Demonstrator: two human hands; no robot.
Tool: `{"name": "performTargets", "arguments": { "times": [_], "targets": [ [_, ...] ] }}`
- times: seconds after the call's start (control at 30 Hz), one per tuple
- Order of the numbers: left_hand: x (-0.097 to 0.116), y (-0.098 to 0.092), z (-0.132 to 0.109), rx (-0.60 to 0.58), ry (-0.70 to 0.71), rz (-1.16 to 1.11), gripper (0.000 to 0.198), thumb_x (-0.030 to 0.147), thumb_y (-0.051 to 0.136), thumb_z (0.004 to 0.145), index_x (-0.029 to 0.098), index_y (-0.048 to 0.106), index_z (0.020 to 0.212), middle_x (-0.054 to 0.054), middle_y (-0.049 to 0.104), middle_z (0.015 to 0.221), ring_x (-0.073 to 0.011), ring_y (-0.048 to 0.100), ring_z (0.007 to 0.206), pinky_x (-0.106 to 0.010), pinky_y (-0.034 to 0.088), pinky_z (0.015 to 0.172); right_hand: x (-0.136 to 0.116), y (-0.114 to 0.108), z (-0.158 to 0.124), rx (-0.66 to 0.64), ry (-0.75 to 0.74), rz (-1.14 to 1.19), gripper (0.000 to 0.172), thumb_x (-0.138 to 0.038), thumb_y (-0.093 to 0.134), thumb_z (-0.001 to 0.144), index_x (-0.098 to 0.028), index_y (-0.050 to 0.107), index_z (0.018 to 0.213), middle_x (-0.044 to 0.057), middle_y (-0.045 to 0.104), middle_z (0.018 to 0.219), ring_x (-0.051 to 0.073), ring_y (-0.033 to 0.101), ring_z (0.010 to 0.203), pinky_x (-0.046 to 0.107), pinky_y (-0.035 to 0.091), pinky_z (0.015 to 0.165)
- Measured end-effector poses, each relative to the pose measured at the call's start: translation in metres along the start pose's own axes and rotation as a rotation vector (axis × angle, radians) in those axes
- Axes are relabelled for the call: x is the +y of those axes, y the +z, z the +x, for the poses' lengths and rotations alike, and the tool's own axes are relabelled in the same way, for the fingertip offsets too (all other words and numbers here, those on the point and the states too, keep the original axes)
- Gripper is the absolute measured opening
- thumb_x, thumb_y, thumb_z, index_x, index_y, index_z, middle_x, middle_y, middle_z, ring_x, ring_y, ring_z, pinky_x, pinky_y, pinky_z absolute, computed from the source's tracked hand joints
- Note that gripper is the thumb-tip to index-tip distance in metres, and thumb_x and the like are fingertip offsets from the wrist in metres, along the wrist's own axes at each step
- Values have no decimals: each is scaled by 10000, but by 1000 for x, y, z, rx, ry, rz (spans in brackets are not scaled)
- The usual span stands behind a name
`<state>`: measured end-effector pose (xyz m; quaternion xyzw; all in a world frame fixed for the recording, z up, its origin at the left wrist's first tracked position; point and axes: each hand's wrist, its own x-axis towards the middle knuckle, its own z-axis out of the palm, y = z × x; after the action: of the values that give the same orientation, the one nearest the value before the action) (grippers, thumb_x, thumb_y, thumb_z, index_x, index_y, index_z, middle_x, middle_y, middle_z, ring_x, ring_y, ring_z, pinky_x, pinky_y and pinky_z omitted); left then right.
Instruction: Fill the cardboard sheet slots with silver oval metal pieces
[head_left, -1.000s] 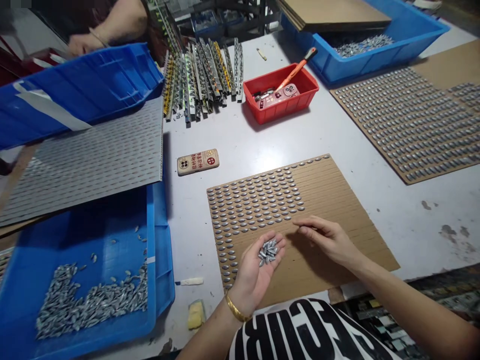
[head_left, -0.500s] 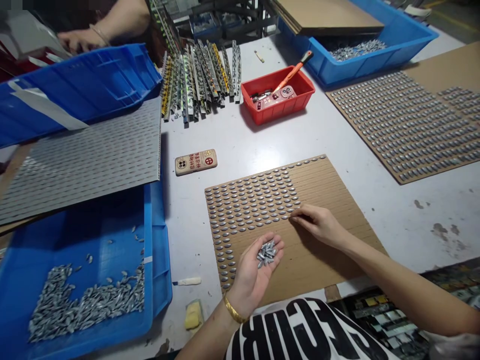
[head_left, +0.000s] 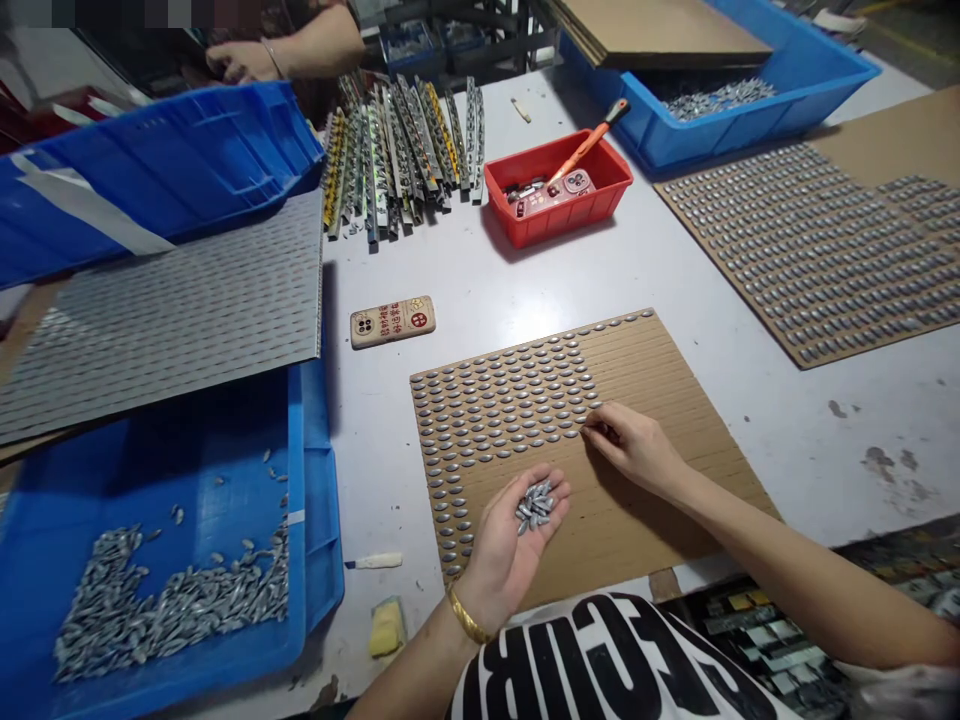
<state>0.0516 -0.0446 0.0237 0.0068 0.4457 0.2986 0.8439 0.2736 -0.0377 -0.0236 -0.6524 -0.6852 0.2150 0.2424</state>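
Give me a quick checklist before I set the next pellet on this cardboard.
Left hand cupping pellets: ok.
Right hand at the row's end: ok.
Pellet pinched in right fingers: cannot tell.
Rows on cardboard evenly lined up: ok.
Spare pellets in blue bin: ok.
Co-worker's hand off your cardboard: ok.
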Motion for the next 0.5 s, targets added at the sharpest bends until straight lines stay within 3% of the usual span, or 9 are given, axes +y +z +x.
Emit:
{"name": "performTargets", "arguments": {
  "times": [0.27,0.37,0.5],
  "targets": [
    [4,5,-3,8,-3,-36,265,272,624,829,84,663,1010,-186,636,1171,-260,626,1051,-403,442,997,-3,-1,-1,7,-9,-54,131,-262,468,903,-191,564,849,38,567,758,172,542,682,283,427,640],
    [6,6,-2,1,-9,-57,268,290,608,840,89,665,1007,-184,638,1166,-260,618,1062,-403,438,998,-18,-3,-9,30,-60,-36,176,-275,468,922,-188,594,1007,64,588,845,182,560,756,297,449,680],
    [6,9,-2,-60,13,-66,242,274,576,860,111,677,1008,-135,655,1128,-222,604,1051,-396,426,1006,-45,-5,-18,-79,-213,82,264,-260,496,916,-233,593,1161,77,588,940,193,555,851,320,469,731]
  ]
}}
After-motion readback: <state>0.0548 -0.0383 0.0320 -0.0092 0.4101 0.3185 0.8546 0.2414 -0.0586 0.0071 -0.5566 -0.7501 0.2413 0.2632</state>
